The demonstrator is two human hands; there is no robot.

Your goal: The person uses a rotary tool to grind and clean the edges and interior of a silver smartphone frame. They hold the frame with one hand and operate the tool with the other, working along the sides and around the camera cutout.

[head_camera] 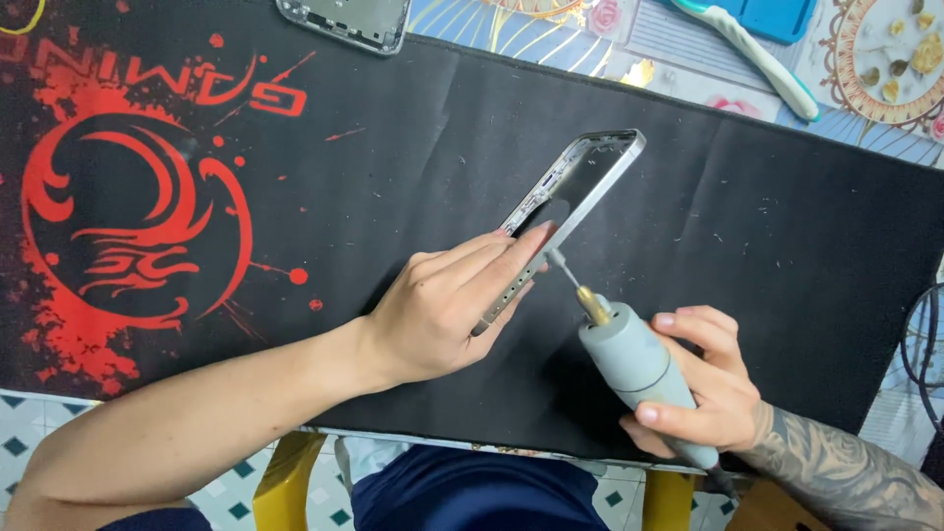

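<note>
Black mat (747, 226) open right of phone frame (575, 192); second frame (344, 20) blocks top edge.

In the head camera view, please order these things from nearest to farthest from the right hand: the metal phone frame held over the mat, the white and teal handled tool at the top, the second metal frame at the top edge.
From the right hand:
1. Metal phone frame, held up to its upper left, over the black mat.
2. White and teal handled tool, straight above, on the patterned cloth.
3. Second metal frame, far upper left, at the picture's top edge.
</note>
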